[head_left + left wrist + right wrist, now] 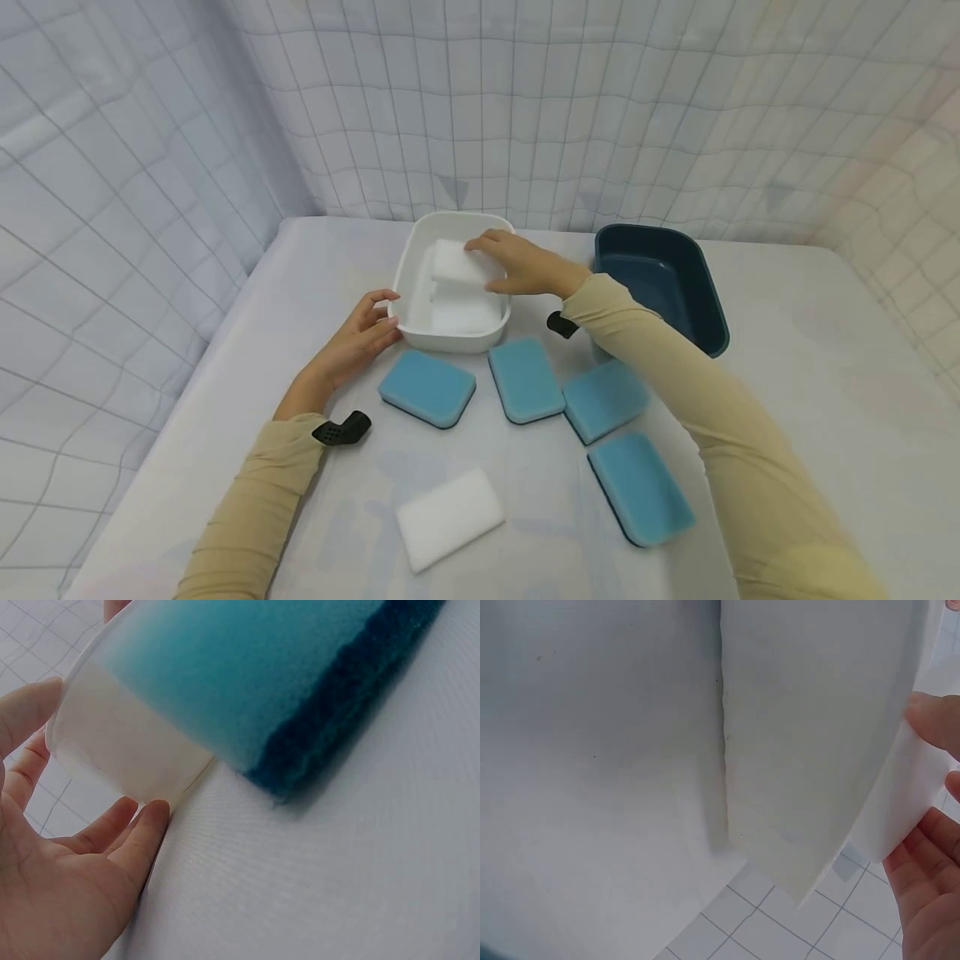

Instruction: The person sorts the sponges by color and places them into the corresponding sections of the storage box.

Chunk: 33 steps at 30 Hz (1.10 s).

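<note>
White sponge [453,262] over white tub [450,342] | right hand [525,262]: thumb and fingers pinch it | left hand [362,333]: fingers spread, touching tub's side | worktop [555,517]: four blue sponges [427,387], loose white block [450,518]

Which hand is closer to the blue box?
Right. The right hand is just left of the blue box; the left hand is farther left, touching the white box.

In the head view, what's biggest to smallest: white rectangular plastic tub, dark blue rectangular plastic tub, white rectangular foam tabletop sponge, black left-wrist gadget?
1. White tub and dark blue tub: unsure, a tan sleeve partly hides the latter
2. White tabletop sponge
3. Black left-wrist gadget
</note>
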Motion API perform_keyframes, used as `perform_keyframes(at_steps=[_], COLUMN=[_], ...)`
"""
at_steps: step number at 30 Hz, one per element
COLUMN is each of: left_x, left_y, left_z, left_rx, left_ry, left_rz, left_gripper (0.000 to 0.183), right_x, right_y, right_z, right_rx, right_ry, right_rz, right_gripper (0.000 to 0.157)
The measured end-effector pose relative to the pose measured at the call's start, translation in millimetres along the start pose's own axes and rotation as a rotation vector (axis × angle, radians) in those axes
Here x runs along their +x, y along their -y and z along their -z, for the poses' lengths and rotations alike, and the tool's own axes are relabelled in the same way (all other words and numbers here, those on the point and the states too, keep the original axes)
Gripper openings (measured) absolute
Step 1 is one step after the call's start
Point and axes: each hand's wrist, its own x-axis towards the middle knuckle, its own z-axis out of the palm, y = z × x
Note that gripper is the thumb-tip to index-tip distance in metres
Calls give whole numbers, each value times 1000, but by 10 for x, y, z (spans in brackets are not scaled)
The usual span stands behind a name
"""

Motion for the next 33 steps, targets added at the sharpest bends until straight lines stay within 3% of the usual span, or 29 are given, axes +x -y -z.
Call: perform_keyframes(at_steps=[9, 26, 33], left_x=[-24, 3, -8], left_y=[17, 8, 13], left_z=[19, -15, -13], left_rx=[15, -10, -21], left_ry=[-2, 6, 5], left_rz=[3, -28, -34], left_gripper=[33, 33, 33], right_x=[49, 46, 56], right_y=[-34, -65, -75], right_z=[-132, -102, -132], right_rx=[-22, -61, -30], right_ry=[-11, -77, -32], right_rz=[-11, -36, -102], right_gripper=[58, 61, 63])
